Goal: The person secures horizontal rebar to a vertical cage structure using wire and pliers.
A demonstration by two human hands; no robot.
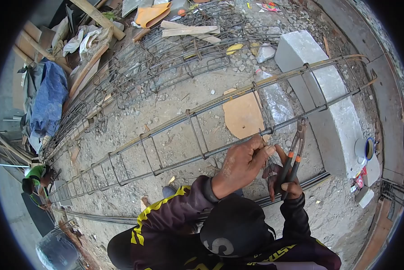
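A long rebar cage (pixel 205 156) with square stirrups lies across the view, its right end on a concrete block. My left hand (pixel 240 166) is closed at the near bar, thumb and fingers pinched on what looks like thin tie wire at a stirrup joint. In my right hand (pixel 292 188) are pincers (pixel 294 155) with dark handles and orange bands, jaws up beside the same bar. A bundle of thin wires (pixel 270 170) shows between my hands, against the right fingers. A black cap (pixel 238 225) covers part of the lower view.
The concrete block (pixel 334 105) supports the cage at right, with an open can (pixel 366 148) beside it. More rebar cages (pixel 166 67) are piled behind. Cardboard (pixel 243 114) and a plastic bottle (pixel 276 101) lie under the bars. A person in green (pixel 37 175) bends at the far left end.
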